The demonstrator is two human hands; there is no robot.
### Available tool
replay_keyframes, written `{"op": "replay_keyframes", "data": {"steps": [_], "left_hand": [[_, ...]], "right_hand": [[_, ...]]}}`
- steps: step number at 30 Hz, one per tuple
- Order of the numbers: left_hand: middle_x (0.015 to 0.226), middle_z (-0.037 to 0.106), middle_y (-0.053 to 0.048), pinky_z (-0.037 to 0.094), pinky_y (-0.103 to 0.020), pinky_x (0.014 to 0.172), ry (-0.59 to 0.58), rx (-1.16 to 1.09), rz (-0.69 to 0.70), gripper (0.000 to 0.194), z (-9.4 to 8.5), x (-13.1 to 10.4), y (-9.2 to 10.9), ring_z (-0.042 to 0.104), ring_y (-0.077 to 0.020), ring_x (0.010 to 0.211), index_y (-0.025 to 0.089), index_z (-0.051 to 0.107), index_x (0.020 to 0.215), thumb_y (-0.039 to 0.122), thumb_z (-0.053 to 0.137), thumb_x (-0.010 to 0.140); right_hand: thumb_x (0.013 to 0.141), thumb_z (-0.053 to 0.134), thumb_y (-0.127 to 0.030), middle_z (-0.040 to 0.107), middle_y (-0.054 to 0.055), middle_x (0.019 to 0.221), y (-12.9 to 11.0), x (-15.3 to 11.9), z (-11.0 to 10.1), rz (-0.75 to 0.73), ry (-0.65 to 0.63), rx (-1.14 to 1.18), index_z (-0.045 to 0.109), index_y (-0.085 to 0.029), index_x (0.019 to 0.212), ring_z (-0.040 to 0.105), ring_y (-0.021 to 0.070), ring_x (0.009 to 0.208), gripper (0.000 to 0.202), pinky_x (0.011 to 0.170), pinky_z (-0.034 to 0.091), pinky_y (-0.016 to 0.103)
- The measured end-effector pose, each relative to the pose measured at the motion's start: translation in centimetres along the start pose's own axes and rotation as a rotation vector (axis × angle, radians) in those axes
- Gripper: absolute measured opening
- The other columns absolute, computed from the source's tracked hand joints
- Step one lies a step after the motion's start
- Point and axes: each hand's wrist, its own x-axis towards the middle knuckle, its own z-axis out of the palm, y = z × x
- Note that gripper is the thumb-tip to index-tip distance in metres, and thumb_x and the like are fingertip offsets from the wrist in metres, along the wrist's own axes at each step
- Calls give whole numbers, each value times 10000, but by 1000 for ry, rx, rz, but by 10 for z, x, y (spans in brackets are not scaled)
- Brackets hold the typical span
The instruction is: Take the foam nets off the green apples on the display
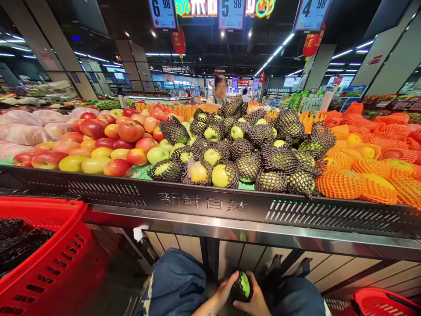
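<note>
A green fruit in a black foam net (242,286) is held low between my knees. My left hand (224,292) is wrapped round its left side, and my right hand (255,297) closes on its right side. Green skin shows through the net's opening on the upper face. Above and beyond, on the display shelf, lies a heap of green apples in black nets (241,149).
The black display rail (204,199) and its metal edge cross in front of me. Red apples (130,131) lie left, orange-netted fruit (376,186) right. A red basket (62,254) with black nets stands left, another (381,303) lower right. A person (219,92) stands beyond the display.
</note>
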Motion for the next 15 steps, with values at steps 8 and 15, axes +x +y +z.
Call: {"op": "replay_keyframes", "data": {"steps": [8, 15], "left_hand": [[939, 752, -142, 520, -403, 924, -38, -85, -261, 669, 4, -6, 1, 689, -318, 1035, 161, 728, 875, 782, 686, 628], [797, 688, -35, 498, -356, 825, 136, 80, 122, 546, 1, -20, 16, 653, -254, 835, 194, 652, 877, 493, 871, 476]], "right_hand": [[371, 905, -384, 698, 192, 1211, 3, 1, -1, 56, 23, 69, 503, -199, 1235, 641, 415, 1186, 970, 1061, 476, 492], [257, 934, -287, 648, 127, 1219, -5, 1, 2, 30, -50, 23, 652, -266, 1241, 607, 451, 1213, 1023, 1022, 508, 526]]}}
